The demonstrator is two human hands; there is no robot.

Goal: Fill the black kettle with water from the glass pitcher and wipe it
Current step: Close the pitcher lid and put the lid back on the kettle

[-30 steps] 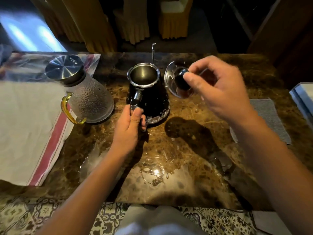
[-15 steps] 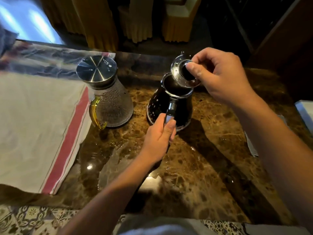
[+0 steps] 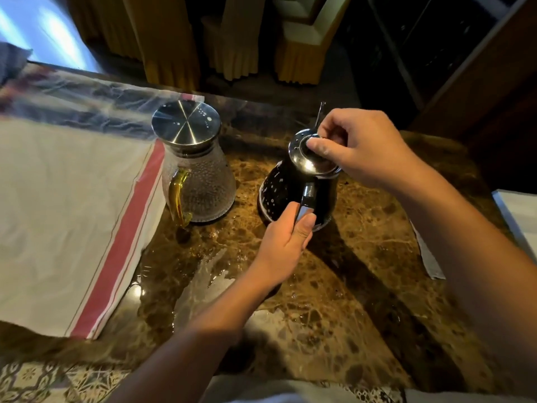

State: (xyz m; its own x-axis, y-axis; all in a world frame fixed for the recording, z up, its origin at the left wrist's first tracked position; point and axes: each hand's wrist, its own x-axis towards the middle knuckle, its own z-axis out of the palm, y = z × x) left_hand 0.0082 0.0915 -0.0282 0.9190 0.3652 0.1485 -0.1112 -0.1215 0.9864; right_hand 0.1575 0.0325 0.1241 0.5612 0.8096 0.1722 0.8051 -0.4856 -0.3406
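**Lid over kettle mouth**

On the marble table (image 3: 363, 286), the pitcher (image 3: 200, 181) stands capped just left of the kettle (image 3: 284, 190). The kettle's handle is gripped by the left hand (image 3: 287, 242). Directly above, the lid (image 3: 305, 158) is pinched by the right hand (image 3: 360, 149), tilted, seemingly not yet seated.

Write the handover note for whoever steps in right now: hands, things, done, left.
Left hand: grips the handle of the black kettle, which stands on the marble table.
Right hand: pinches the knob of the kettle lid, which sits on the kettle's mouth, slightly tilted.
Glass pitcher: upright to the left of the kettle, steel cap on, beside the white cloth.
Done: whether the kettle is filled cannot be told; water is spilled on the table in front.
Left: seat the lid fully, then wipe the kettle, probably with a cloth.
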